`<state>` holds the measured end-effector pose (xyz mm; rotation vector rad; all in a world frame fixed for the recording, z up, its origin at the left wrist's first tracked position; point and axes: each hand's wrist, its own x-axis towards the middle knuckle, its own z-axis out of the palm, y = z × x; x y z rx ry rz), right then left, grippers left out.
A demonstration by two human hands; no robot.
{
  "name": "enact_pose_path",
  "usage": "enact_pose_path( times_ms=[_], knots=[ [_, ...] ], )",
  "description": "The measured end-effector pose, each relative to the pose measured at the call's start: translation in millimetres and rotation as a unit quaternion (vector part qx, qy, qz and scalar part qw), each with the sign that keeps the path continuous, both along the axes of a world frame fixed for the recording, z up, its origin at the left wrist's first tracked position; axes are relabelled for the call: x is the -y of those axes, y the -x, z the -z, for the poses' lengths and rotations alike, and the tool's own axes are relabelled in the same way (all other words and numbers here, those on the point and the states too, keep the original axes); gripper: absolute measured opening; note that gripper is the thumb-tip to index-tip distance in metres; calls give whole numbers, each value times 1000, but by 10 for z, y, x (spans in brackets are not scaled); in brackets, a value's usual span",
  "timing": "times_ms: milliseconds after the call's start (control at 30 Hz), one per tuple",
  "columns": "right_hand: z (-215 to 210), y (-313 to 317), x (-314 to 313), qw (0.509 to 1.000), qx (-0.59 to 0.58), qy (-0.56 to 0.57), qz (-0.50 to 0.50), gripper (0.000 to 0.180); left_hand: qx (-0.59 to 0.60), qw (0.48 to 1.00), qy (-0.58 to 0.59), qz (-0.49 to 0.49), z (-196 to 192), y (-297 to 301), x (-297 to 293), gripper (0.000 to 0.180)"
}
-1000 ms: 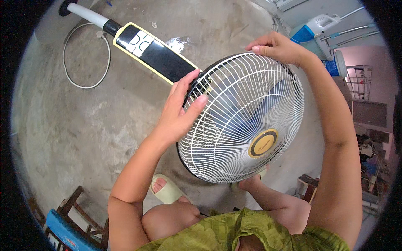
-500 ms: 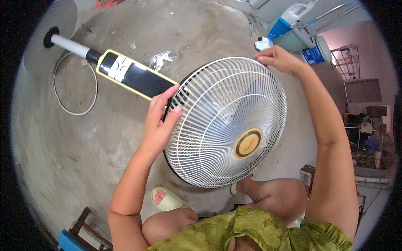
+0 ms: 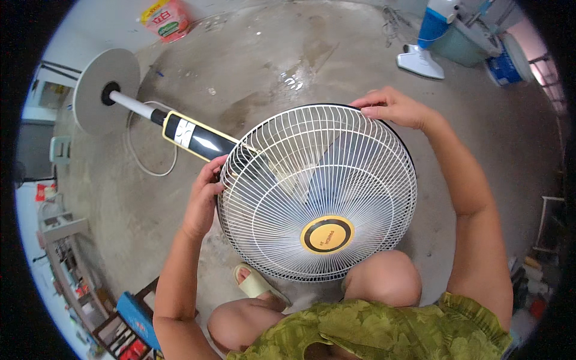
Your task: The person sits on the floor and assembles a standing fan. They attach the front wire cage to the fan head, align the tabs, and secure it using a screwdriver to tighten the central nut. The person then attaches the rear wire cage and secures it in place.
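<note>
A pedestal fan lies tilted in front of me, its white wire grille facing up toward me with a yellow hub at the centre. Bluish blades show faintly behind the wires. My left hand grips the grille's left rim, thumb in front and fingers partly hidden behind. At the upper right rim, my right hand pinches the edge between thumb and fingers. Beyond the grille, the black control panel with its yellow border leads to a white pole and a round base, which stands on its edge.
A white cord curls on the concrete floor by the pole. Back right are a blue-and-white vacuum cleaner, a greenish tub and a blue-and-white bucket. A red package stands at the back wall. A blue seat is beside my left leg.
The view has swung left, bringing the fan's whole base into sight. The grille has turned to face me more squarely, its hub now lower and further left. Both hands stay on the rim.
</note>
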<state>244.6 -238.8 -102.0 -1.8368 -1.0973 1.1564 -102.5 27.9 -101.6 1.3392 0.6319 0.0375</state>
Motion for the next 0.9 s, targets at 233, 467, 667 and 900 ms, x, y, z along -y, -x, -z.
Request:
enact_pose_path(
  times_ms=[233, 467, 667, 900],
  knots=[
    [57, 36, -1, 979, 165, -89, -74, 33, -104, 994, -29, -15, -265, -62, 7, 52],
    [153, 11, 65, 963, 204, -156, -77, 30, -139, 990, 21, -25, -317, -233, -150, 34],
    [119, 81, -11, 982, 148, -110, -37, 30, -160, 977, -105, 94, -98, -411, -370, 23],
    [23, 108, -93, 988, 156, -17, -3, 35, -133, 958, -88, 237, -79, -691, -705, 29]
  ],
)
